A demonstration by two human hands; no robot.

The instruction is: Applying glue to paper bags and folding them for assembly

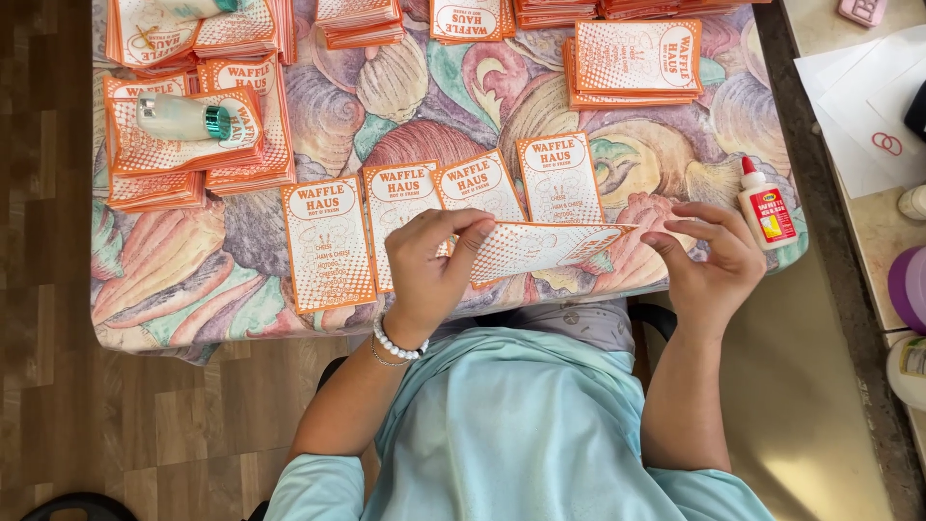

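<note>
Shell-print table [434,87], L hand [429,265] & R hand [709,260] pinching orange-white paper bag [540,249], prob. folded, glue bottle [767,207] nearby

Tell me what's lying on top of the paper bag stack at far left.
A pale green bottle with a teal cap lies sideways on the stack; the bag print beneath it is covered.

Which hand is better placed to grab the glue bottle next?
Right hand, probably: the glue bottle stands just beside it, while the left hand pinches the paper sleeve farther away.
</note>
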